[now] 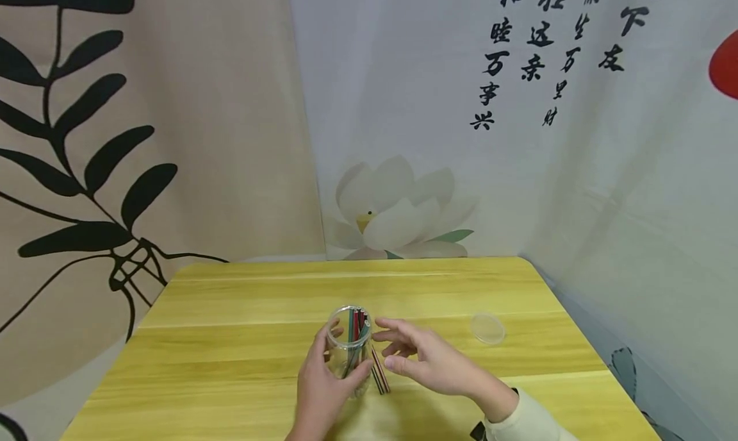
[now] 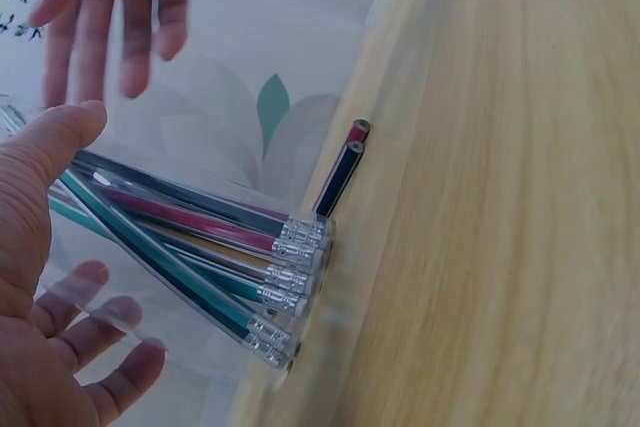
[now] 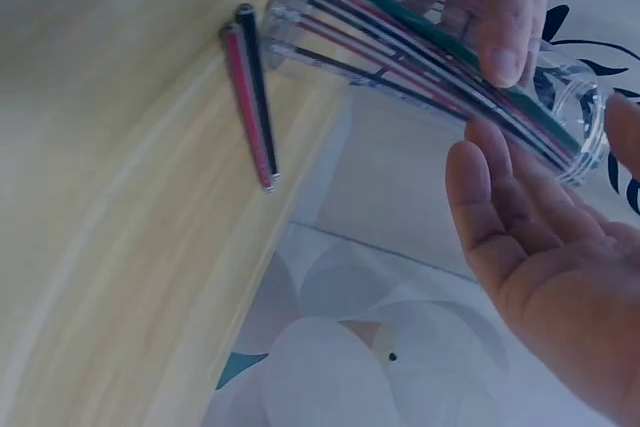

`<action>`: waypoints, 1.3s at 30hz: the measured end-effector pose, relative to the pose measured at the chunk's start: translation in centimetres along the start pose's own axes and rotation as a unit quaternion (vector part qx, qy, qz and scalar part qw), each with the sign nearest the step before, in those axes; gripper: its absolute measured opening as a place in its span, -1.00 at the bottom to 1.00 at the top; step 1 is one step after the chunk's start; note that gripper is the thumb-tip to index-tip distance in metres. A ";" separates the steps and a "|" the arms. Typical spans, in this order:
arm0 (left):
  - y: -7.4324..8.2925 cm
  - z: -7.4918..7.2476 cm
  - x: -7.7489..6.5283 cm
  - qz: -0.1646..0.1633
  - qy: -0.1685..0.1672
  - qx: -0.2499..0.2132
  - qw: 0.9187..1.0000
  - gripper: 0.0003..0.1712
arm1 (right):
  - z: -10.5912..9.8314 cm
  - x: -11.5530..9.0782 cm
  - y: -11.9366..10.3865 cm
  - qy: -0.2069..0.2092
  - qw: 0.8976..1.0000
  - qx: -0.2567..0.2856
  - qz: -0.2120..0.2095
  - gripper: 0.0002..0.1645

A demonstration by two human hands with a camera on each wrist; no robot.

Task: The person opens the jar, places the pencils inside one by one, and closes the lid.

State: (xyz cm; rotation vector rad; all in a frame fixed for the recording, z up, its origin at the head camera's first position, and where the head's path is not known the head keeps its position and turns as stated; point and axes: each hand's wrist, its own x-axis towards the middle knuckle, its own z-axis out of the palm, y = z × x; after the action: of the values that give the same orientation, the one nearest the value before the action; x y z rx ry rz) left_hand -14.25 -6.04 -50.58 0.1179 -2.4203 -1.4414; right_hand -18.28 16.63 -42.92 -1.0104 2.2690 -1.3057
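A clear jar (image 1: 339, 345) stands on the table, holding several pencils (image 1: 358, 325) in green, red and black. My left hand (image 1: 324, 384) grips it from the left, thumb in front and fingers around the far side. Silver eraser ferrules (image 2: 290, 277) sit at the jar's bottom in the left wrist view. My right hand (image 1: 429, 362) is by the jar's right side near the rim, fingers relaxed and holding nothing. Two pencils (image 3: 252, 97), one red and one dark, lie side by side on the table beside the jar's base.
A round clear lid (image 1: 488, 328) lies on the wood-grain table (image 1: 230, 364), to the right beyond my right hand. Behind the table's far edge hangs a printed cloth (image 1: 403, 108) with a lotus and characters.
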 end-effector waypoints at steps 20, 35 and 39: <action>-0.5 -1.4 0.5 -0.030 0.002 0.000 1.000 0.13 | 0.6 -2.1 3.4 -0.023 0.999 0.003 0.042 -0.35; -0.5 -1.0 0.3 -0.031 -0.006 -0.005 0.999 0.12 | -7.1 -3.7 11.3 0.128 0.864 -0.408 0.265 -0.33; -0.4 -0.9 0.3 -0.032 -0.008 -0.006 0.999 0.14 | -6.7 -4.0 12.2 0.136 0.865 -0.409 0.256 -0.41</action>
State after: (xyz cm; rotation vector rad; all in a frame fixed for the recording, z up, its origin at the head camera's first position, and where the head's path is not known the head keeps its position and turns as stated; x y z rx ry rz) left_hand -14.31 -7.10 -50.42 0.1839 -2.4418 -1.4900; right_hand -24.51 27.64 -50.06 -0.3397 3.0967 -0.2386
